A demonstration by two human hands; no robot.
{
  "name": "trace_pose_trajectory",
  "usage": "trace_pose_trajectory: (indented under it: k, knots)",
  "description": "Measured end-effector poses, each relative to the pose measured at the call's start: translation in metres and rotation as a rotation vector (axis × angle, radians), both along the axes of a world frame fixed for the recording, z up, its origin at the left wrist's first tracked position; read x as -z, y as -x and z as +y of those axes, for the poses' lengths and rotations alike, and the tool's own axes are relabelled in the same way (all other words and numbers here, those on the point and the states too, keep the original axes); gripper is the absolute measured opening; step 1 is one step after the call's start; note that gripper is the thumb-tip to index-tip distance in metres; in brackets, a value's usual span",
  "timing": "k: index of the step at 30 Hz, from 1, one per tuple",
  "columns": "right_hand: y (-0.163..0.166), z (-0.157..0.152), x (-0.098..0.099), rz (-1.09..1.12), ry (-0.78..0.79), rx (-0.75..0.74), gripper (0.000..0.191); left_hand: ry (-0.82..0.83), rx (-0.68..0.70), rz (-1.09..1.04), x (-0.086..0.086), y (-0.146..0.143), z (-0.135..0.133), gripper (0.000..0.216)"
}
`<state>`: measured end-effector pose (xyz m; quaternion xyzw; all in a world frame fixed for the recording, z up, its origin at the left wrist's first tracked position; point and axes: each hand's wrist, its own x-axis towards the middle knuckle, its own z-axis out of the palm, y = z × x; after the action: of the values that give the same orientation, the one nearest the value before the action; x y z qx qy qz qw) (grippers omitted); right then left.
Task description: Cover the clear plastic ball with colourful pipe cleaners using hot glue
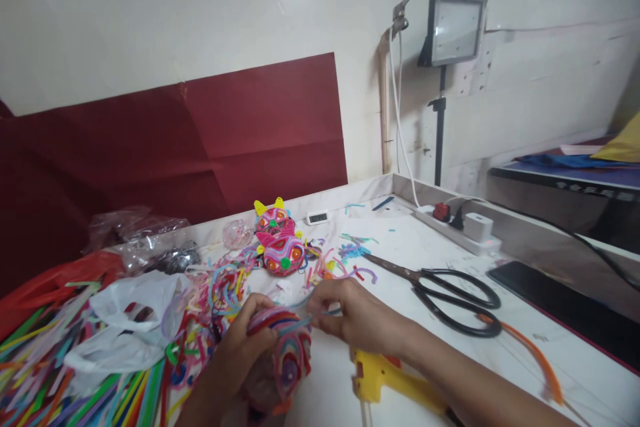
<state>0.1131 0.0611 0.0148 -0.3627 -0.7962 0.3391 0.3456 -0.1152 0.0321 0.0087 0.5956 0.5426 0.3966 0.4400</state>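
Observation:
My left hand (233, 350) is wrapped round a rounded craft head (291, 363) patterned with coiled pipe cleaners in red, purple, blue and pink. A light blue pipe cleaner (294, 327) lies along its top side. Its far end is pinched between the thumb and fingers of my right hand (353, 313), just right of the head. Part of the craft head's left side is hidden by my left hand. Below my right wrist lies a yellow glue gun (380, 377). Two finished-looking animal heads, a nearer one (283, 255) and a farther one (273, 217), stand beyond my hands.
Black-handled scissors (450, 293) lie right of my hands, near an orange pipe cleaner (535, 353) and a phone (565, 307). A power strip (460, 230) runs along the right edge. Pipe cleaner bundles (100, 387), loose scraps (220, 293) and plastic bags (125, 320) crowd the left.

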Motion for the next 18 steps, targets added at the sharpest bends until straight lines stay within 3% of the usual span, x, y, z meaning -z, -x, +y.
trace_pose_trajectory:
  k: [11, 18]
  knots:
    - [0.004, -0.009, 0.002, -0.072, -0.149, -0.012, 0.017, 0.041, 0.011, 0.023, -0.002, 0.0, 0.0, 0.023]
    - [0.009, -0.013, 0.008, -0.039, -0.299, -0.087, 0.019, -0.027, -0.017, 0.044, 0.004, 0.0, 0.0, 0.022]
